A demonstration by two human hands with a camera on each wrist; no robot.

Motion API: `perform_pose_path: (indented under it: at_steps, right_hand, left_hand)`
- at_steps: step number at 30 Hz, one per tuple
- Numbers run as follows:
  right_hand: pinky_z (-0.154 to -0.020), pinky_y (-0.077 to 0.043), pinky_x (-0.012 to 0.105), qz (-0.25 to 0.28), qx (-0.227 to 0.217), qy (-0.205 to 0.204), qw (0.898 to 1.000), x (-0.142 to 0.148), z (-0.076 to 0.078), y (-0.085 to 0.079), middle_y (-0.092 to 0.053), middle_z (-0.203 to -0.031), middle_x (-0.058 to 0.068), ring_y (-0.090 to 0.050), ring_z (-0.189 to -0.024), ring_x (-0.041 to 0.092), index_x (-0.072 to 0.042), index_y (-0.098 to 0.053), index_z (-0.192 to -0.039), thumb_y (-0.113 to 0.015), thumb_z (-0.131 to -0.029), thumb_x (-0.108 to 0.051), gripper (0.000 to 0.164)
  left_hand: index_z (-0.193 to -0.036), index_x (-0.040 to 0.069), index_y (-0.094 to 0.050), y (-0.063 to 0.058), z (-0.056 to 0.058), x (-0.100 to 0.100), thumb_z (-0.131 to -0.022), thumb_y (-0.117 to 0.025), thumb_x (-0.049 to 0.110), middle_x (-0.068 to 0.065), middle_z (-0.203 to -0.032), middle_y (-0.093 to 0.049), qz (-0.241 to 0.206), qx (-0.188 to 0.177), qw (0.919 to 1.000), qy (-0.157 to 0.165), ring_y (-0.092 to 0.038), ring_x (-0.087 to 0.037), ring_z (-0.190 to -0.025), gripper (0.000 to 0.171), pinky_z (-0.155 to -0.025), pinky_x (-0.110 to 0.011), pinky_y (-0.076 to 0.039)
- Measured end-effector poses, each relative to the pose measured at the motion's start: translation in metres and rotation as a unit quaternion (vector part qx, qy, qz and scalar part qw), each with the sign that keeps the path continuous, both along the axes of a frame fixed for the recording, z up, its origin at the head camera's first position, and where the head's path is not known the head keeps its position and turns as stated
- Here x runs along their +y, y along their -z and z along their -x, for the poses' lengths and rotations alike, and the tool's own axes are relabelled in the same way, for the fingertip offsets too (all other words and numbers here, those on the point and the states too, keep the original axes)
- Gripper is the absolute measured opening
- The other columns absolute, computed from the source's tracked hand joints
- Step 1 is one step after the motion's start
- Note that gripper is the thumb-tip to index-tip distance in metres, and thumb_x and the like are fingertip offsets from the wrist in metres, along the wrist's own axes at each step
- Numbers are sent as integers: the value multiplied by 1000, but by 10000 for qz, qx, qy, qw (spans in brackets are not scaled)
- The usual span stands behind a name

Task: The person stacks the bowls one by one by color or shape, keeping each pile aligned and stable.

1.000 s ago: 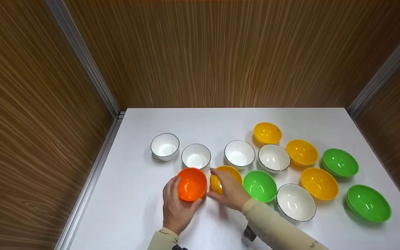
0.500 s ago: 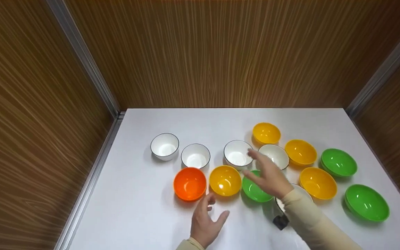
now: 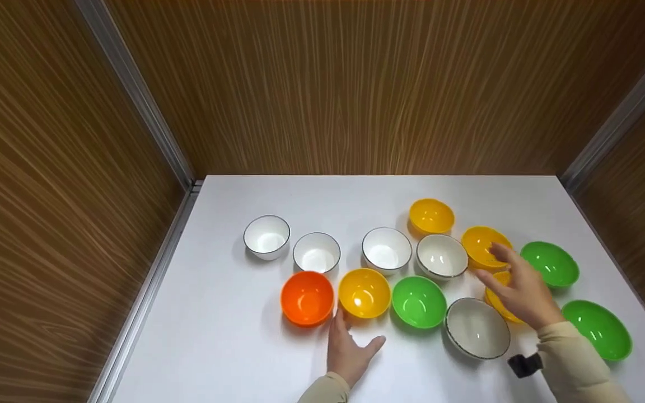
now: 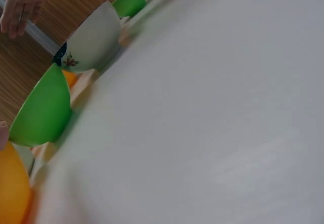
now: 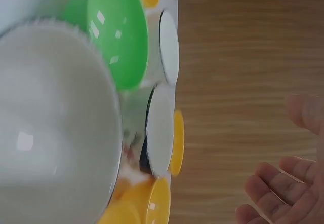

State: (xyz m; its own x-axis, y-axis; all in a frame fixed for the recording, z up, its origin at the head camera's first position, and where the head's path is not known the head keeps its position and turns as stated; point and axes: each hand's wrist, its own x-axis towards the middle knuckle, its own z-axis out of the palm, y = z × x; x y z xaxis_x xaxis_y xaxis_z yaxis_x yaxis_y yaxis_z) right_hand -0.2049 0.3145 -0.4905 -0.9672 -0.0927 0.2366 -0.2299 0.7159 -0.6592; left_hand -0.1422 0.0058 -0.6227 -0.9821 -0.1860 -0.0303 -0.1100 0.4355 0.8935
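Note:
My left hand (image 3: 347, 352) is in front of the orange bowl (image 3: 307, 299) and the yellow bowl (image 3: 364, 294), its fingertips close to the gap between them, thumb spread, holding nothing. Over at the right, my right hand (image 3: 524, 288) hangs above another yellow bowl (image 3: 498, 302) and partly hides it; its fingers are spread and grasp nothing. Those fingers also show in the right wrist view, where the hand (image 5: 291, 191) is apart from the large white bowl (image 5: 55, 127). A green bowl (image 3: 419, 302) stands in the front row.
Several white bowls with dark rims, such as the far-left one (image 3: 266, 238), form a row behind. More yellow bowls (image 3: 431, 216) stand at the back, and two green bowls (image 3: 550, 264) at the right. Wood-grain panels (image 3: 378, 89) enclose the white table (image 3: 199, 324).
My left hand has let go of the orange bowl and shifted right and toward me. My right hand has left the nearer yellow bowl and swung right, across the green and white bowls.

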Motion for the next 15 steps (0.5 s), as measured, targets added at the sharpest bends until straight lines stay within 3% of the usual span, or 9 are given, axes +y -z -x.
perform_pose_path:
  at_steps: [7,15]
  right_hand:
    - [-86,-33,65,-224,-357,485,9979,44,-6,6,-41,-129,29,-40,-114,46,2,-33,-137,-58,-88,-38,69]
    - [-87,-29,68,-379,-1048,728,9911,64,-11,11,-31,-134,34,-31,-117,51,4,-21,-141,-51,-88,-49,80]
  left_hand:
    - [-145,8,-14,3,15,10,-56,-81,53,-13,-146,-25,314,-57,9986,-422,-33,-26,-128,120,-104,-40,-28]
    - [-144,10,-20,12,25,17,-51,-73,68,-12,-141,-35,1002,384,9889,-1024,-43,-24,-121,122,-97,-39,-39]
